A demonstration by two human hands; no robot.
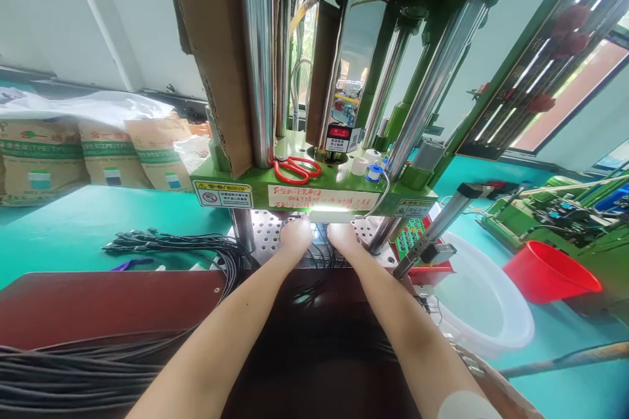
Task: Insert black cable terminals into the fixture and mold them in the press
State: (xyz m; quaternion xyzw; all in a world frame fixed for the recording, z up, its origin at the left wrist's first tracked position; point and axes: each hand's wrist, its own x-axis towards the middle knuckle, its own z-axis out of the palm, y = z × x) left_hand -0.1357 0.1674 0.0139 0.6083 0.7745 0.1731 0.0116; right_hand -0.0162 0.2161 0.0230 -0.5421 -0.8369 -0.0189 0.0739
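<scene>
Black, thin and a bit shiny: that's the cables on my feed, three groups of them. Far left, a long bundle point(73, 380) runs along the bottom of my view, strands side by side. Next over, a second bundle point(181, 242) lies on the teal table point(63, 229), lumpy ends to its left, curving down at its right. Then comes my left hand point(296, 237) over the holed metal plate point(265, 232). It looks curled, but the fingertips are hidden, so I can't tell if it's closed on anything. Between my hands are the loose cables point(323, 252), a few strands spilling over the plate's front edge, too tangled to count. My right hand point(343, 236) is just right of them, washed out by glare, and I can't call its grip either.

Headcount, left to right: three printed sacks point(111, 154) in full view, one warning label point(223, 195), one pair of red-handled scissors point(301, 173), one lit white bar point(331, 217) right above my hands, two white rolls point(358, 165), one blue-and-white spool point(374, 174), a second label point(411, 208), one big white tub point(523, 330), one red bucket point(540, 278).
</scene>
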